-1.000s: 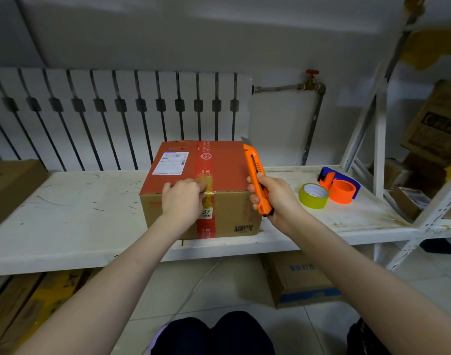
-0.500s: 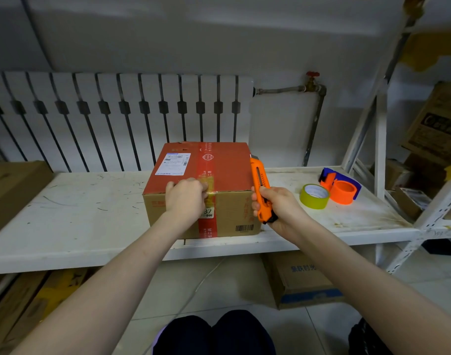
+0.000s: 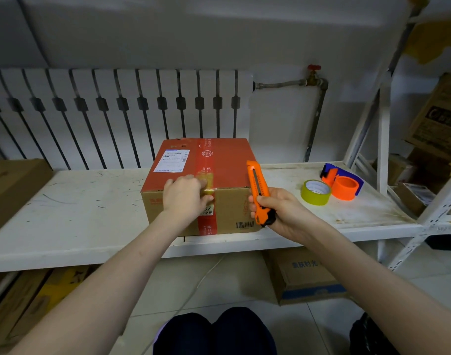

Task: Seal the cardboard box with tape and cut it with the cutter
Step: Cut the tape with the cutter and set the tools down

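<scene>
A cardboard box (image 3: pixel 227 162) with a red top and a white shipping label sits on the white shelf (image 3: pixel 78 216). A strip of clear yellowish tape (image 3: pixel 206 179) runs over its front top edge. My left hand (image 3: pixel 186 198) presses on that tape at the front edge, fingers curled against the box. My right hand (image 3: pixel 278 211) grips an orange cutter (image 3: pixel 259 193) upright beside the box's right front corner. I cannot tell whether its blade is out.
A yellow tape roll (image 3: pixel 315 192) and an orange tape dispenser (image 3: pixel 343 184) lie on the shelf to the right. A brown box (image 3: pixel 11 185) stands at the left. More boxes (image 3: pixel 304 275) sit on the floor below. A radiator (image 3: pixel 116 111) lines the wall behind.
My right hand has lowered the cutter and drawn it slightly toward me, away from the box's top right edge. My left hand stays on the tape at the front edge.
</scene>
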Tool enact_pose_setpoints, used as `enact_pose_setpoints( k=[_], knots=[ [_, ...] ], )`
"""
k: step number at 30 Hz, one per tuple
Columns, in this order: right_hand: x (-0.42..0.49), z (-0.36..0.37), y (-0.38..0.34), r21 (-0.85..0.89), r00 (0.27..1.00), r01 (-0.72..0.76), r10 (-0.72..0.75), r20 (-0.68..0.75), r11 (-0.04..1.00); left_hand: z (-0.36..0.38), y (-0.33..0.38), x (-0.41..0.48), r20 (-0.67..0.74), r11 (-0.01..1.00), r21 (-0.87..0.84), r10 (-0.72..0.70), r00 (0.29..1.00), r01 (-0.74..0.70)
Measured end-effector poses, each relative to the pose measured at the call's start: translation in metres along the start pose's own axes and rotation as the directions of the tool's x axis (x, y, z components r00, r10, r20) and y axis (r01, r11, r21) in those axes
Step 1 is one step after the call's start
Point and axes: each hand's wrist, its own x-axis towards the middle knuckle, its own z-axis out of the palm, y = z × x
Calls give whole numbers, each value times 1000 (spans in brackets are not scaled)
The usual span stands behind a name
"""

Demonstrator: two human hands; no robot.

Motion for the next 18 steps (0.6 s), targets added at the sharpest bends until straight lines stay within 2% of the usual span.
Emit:
enact_pose_setpoints(
  k=[4,7,9,10,12,14,16,18],
  knots=[
    [1,-10,0,9,997,0,0,-80,1000,8,1,-1,-115,1000,-9,-2,993,1],
    [6,-30,-4,37,973,46,-36,-229,998,11,1,0,-149,1000,-18,1,989,-4],
    [15,-48,-6,-23,932,60,-64,-356,998,11,2,0,-148,1000,-11,9,989,-11],
    [22,-59,-6,-124,902,34,-84,-424,992,11,3,1,-148,1000,-7,13,989,-15],
    [39,-83,1,-439,834,-104,-163,-528,892,12,2,3,-151,1000,5,20,988,-19],
    [54,-105,9,-688,798,-265,-247,-550,675,13,2,5,-150,999,15,33,988,-31],
    [69,-122,17,-787,776,-355,-310,-549,505,13,3,9,-148,998,14,59,987,-57],
    [84,-133,22,-800,746,-387,-354,-564,458,13,4,13,-136,997,-17,76,988,-79]
  ],
)
